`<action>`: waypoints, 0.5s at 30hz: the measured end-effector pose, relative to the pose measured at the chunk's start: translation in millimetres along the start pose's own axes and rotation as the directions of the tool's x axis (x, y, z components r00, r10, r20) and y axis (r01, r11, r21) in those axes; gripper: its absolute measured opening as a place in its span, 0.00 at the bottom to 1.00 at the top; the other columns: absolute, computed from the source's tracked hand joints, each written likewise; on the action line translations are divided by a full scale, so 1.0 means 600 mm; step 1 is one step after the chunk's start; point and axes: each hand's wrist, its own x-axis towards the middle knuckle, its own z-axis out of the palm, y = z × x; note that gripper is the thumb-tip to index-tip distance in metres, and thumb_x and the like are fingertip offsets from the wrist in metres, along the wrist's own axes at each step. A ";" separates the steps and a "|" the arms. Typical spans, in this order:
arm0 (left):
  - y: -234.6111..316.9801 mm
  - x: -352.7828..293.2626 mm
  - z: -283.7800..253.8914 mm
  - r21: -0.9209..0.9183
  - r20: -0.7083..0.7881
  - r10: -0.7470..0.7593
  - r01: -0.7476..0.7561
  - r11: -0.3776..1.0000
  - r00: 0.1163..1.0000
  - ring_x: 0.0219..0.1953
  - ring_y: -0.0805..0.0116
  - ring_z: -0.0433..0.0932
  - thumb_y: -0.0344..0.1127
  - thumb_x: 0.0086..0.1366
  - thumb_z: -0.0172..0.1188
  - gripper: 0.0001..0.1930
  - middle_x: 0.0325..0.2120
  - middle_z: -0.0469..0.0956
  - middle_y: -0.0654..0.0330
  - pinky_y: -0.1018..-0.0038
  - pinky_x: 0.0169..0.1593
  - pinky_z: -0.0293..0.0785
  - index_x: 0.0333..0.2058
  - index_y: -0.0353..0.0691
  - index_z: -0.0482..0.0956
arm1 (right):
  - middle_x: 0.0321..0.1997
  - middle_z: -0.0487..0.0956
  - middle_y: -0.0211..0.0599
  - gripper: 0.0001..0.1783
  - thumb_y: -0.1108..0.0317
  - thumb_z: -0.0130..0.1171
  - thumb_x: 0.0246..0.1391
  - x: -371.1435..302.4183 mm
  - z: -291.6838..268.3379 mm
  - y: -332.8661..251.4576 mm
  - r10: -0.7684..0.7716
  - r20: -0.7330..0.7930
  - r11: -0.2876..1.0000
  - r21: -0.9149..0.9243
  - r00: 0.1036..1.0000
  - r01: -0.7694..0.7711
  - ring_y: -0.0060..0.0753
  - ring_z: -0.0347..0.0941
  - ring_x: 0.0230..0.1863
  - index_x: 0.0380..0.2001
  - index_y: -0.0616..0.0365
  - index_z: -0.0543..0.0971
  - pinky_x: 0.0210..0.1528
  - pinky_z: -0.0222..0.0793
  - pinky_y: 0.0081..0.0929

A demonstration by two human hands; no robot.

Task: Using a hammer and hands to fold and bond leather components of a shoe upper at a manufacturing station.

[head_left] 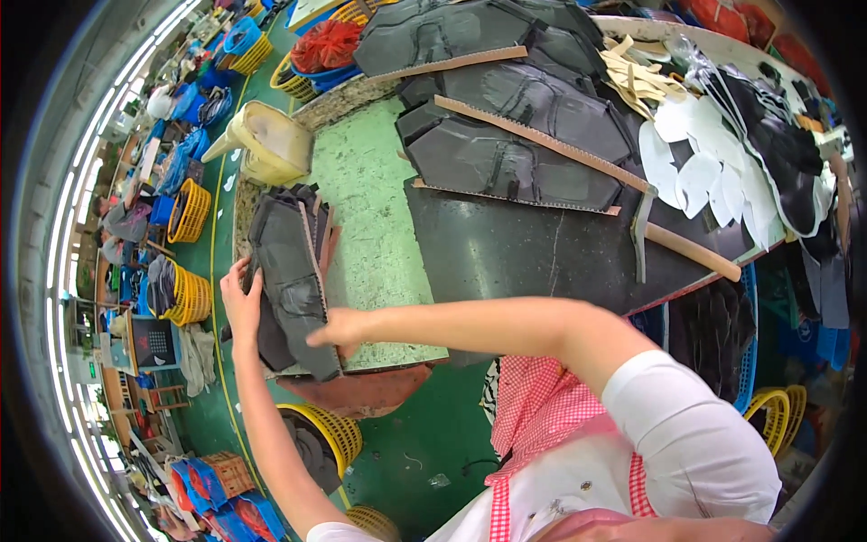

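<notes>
Black panel stack (287, 248) lies btwn both hands at the surface's (361, 226) 8 o'clock end, long axis approx 11–5. L grip (244, 303) touches its 9 o'clock edge, R grip (343, 330) at 4; both v. near, clamped or apart, can't tell.

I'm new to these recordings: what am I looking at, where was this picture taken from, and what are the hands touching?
There's no machine, just bare-handed work, seen looking down from a head-worn fisheye camera, so straight edges bend. The left hand is at the left edge of a stack of dark pieces, the right hand at its lower right; I cannot tell how firm either grip is. The worktable also bears dark panels, white pieces and a wooden-handled tool.
</notes>
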 end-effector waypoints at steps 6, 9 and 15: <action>0.047 0.014 0.031 0.147 -0.149 0.035 -0.012 0.989 0.988 0.50 0.50 0.72 0.46 0.72 0.57 0.17 0.45 0.73 0.52 0.61 0.55 0.68 0.52 0.43 0.79 | 0.50 0.83 0.48 0.25 0.58 0.57 0.66 -0.250 -0.208 -0.086 -0.027 0.268 0.849 -0.503 0.963 0.164 0.34 0.85 0.40 0.59 0.65 0.73 0.40 0.83 0.31; -0.062 0.012 -0.009 0.121 -0.115 0.142 -0.128 0.984 0.983 0.51 0.49 0.74 0.47 0.74 0.52 0.18 0.44 0.76 0.49 0.61 0.55 0.69 0.49 0.40 0.81 | 0.41 0.84 0.38 0.15 0.63 0.55 0.66 -0.339 -0.315 -0.192 -0.403 -0.061 0.748 -0.597 0.913 0.290 0.28 0.84 0.37 0.50 0.61 0.79 0.37 0.81 0.27; 0.206 0.113 -0.014 0.213 -0.251 0.283 -0.233 0.949 0.926 0.49 0.52 0.77 0.42 0.70 0.57 0.14 0.45 0.78 0.51 0.60 0.53 0.71 0.48 0.41 0.81 | 0.54 0.78 0.48 0.25 0.49 0.58 0.63 -0.375 -0.647 -0.333 -0.993 -0.102 0.115 -0.918 -0.053 -0.379 0.52 0.73 0.58 0.52 0.59 0.76 0.59 0.67 0.43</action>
